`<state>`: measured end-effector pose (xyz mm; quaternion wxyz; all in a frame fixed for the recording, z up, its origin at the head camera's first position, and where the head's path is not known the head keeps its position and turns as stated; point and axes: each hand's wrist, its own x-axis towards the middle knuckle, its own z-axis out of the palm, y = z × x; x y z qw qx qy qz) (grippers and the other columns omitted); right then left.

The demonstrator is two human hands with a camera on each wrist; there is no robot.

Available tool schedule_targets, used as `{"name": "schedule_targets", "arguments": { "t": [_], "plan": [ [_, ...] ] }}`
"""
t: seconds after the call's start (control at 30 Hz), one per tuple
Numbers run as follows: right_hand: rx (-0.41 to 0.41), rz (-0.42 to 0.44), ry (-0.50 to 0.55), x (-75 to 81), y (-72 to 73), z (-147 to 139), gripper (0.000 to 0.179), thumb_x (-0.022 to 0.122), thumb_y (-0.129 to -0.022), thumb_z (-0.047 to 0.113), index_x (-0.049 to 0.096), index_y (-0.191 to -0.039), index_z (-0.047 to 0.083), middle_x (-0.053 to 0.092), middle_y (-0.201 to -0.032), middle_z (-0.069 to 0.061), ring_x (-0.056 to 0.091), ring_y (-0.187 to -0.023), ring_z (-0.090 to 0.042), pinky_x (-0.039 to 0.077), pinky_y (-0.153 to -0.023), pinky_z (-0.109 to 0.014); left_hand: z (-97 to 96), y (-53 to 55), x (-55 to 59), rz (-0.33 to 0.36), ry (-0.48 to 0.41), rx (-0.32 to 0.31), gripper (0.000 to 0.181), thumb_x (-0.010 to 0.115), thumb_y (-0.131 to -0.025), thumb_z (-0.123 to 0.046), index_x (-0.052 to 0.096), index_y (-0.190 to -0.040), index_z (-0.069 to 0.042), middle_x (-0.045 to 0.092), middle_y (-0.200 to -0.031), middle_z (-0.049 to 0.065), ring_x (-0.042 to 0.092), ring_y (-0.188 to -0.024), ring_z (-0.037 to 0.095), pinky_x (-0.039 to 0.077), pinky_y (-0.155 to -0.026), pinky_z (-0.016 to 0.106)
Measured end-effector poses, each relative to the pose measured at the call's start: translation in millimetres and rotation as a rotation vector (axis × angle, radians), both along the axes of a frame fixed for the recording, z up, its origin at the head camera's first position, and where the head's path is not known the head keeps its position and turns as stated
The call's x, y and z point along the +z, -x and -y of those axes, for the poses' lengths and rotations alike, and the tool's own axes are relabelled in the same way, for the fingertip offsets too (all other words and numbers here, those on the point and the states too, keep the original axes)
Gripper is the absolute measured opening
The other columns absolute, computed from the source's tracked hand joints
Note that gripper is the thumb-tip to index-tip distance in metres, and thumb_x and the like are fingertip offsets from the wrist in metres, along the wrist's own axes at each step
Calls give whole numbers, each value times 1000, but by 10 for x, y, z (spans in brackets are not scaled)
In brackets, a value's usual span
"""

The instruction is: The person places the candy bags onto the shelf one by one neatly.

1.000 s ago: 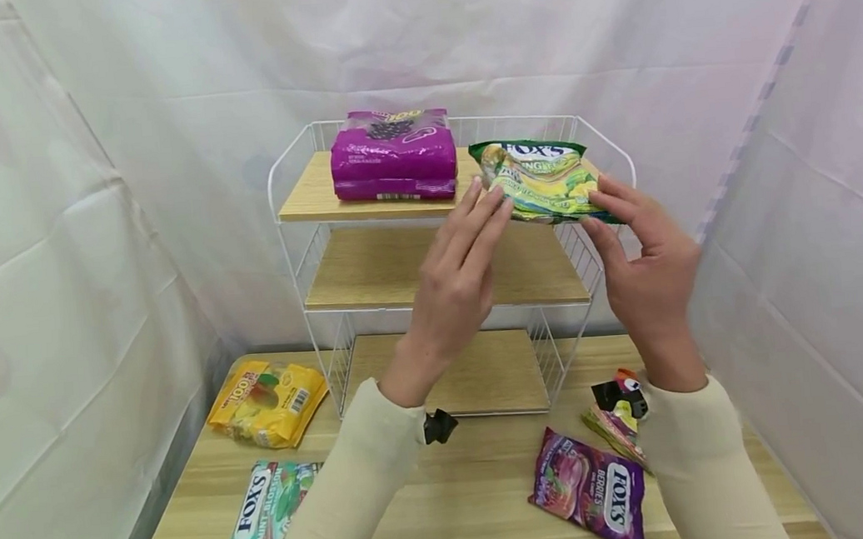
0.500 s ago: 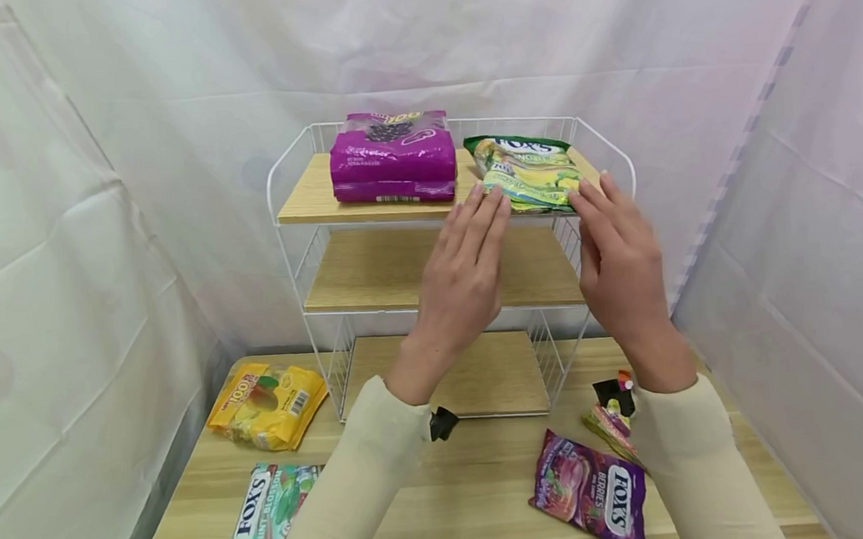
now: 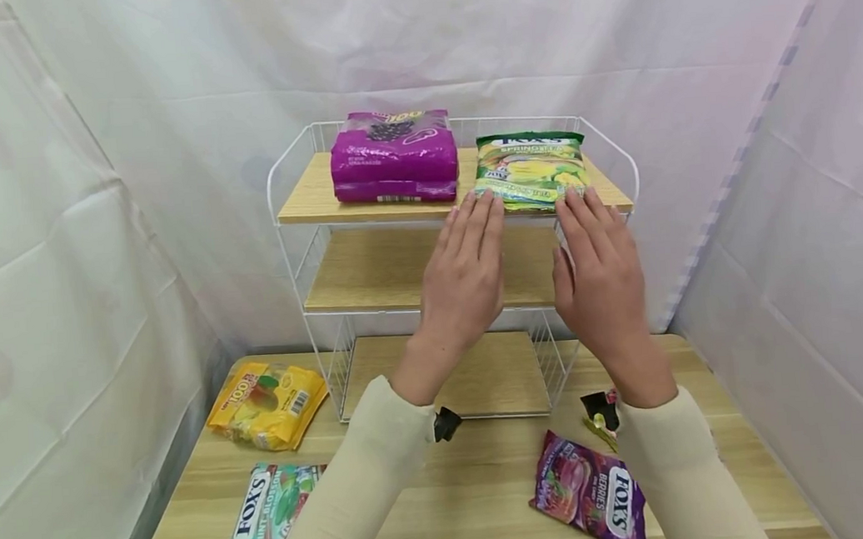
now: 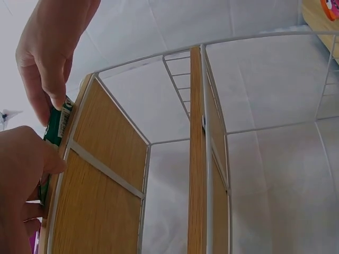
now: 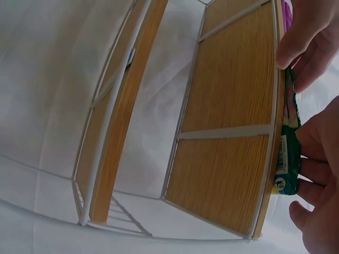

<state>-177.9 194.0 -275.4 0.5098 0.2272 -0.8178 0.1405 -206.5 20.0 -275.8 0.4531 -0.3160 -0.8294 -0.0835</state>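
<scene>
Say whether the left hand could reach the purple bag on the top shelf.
Probably yes: the left hand is close by, at the top shelf, and nothing shows in front of the purple bag.

We see a glossy plastic green bag (image 3: 531,169), smooth wood-grained shelves (image 3: 371,265) and bench (image 3: 466,501), a metal wire frame (image 4: 208,159), matt cloth sleeves (image 3: 363,475).

Head view forward and down, wrist views close, sideways, sharing the top shelf (image 4: 95,206) from below
</scene>
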Motion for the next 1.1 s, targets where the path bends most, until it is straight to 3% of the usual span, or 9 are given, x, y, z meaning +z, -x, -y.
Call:
{"name": "schedule_targets", "arguments": {
  "t": [0.13,0.27,0.53,0.8,1.1],
  "plan": [
    [-29,2,18,-11,1,37,43,52,-92,4,49,-134,-8,47,-140,-21,35,-135,-34,22,-114,-48,-25,-15,-16,-17,28,39,49,45,-96,-11,39,-141,6,40,-145,20,31,-138,33,14,-117,38],
    [-57,64,20,-18,12,34,48,54,-90,3,45,-137,-8,43,-143,-22,31,-137,-33,21,-114,-47,-51,-18,-49,-34,61,69,50,45,-95,-11,39,-142,6,36,-148,20,27,-139,33,13,-117,40],
    [-66,139,-12,-17,41,11,58,58,-89,2,37,-141,-9,36,-147,-23,24,-140,-33,18,-115,-46,-91,-7,-35,8,95,136,55,46,-94,-14,35,-145,4,32,-151,17,19,-142,32,6,-117,44],
    [-27,124,-24,-11,75,-26,58,59,-86,-2,38,-140,-11,37,-146,-25,26,-139,-36,19,-115,-44,-78,9,22,16,81,109,50,44,-96,-14,40,-142,4,37,-148,17,25,-140,32,7,-117,43],
    [1,179,-67,30,62,-115,57,61,-87,-1,40,-140,-9,38,-146,-22,27,-139,-34,20,-115,-47,-42,26,23,68,65,88,54,50,-95,-19,37,-144,2,34,-150,15,22,-142,30,7,-117,43]
  ]
}}
